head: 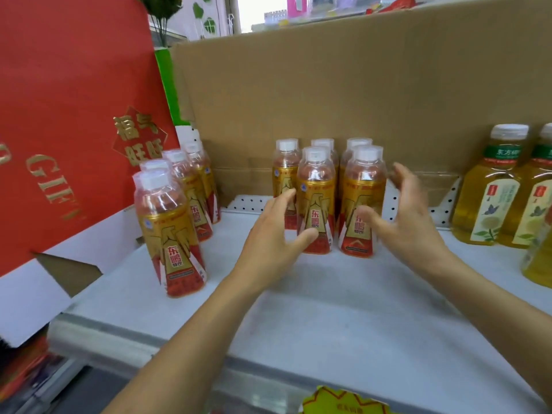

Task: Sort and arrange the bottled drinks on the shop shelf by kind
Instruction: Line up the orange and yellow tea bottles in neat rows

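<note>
Five gold-and-red drink bottles (316, 162) stand upright in a tight cluster at the middle of the white shelf (328, 300), close to the back, three behind and two in front. The left hand (268, 237) sits just left of the front left bottle (315, 189), fingers spread and loosely bent, gripping nothing. Its thumb crosses the bottle's lower label, but the blur hides whether it touches. The right hand (409, 222) is on the other side, by the front right bottle (363, 189), also spread wide and holding nothing. Its thumb is in front of the label and its fingers reach past the bottle's right side. The two front bottles stand between the hands.

Four more bottles of the same kind (167, 231) stand in a line at the left, well apart from the cluster, beside a red gift box (59, 115). Yellow tea bottles (484, 192) stand at the right end. A cardboard box (328, 94) rises behind the shelf.
</note>
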Tool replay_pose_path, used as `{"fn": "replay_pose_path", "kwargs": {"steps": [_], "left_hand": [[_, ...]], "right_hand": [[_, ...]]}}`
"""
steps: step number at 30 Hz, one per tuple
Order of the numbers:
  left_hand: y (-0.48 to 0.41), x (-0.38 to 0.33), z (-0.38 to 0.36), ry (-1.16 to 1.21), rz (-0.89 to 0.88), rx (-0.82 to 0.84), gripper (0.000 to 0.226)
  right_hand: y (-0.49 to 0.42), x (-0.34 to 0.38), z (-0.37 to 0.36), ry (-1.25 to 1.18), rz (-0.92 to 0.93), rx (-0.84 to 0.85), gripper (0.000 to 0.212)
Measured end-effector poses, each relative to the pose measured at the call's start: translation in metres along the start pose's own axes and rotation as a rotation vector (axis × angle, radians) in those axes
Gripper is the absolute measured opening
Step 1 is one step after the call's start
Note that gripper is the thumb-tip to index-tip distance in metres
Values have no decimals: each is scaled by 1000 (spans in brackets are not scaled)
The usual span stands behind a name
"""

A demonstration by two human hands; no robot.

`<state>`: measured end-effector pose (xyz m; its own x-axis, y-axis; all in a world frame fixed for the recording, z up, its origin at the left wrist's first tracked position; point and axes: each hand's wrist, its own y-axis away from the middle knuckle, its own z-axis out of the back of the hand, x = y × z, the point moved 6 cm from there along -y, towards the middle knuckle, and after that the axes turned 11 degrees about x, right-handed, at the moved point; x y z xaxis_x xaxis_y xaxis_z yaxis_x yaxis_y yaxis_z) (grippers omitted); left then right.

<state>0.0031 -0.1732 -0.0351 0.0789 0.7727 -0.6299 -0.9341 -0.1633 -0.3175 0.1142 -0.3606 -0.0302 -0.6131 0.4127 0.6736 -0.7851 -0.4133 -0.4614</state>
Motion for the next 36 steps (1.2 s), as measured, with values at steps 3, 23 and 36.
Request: {"fn": "replay_pose_path", "kwargs": {"steps": [3, 23, 36], "left_hand": [[41, -2, 37, -95, -160, -222, 60], [63, 90, 72, 132, 153, 32, 76], [-46, 85, 5, 322, 66, 120, 65]], "right_hand": [[3, 33, 1, 132, 139, -101, 73], [14, 60, -10, 38, -225, -288, 94], [30, -22, -41, -19, -345, -48, 62]]}}
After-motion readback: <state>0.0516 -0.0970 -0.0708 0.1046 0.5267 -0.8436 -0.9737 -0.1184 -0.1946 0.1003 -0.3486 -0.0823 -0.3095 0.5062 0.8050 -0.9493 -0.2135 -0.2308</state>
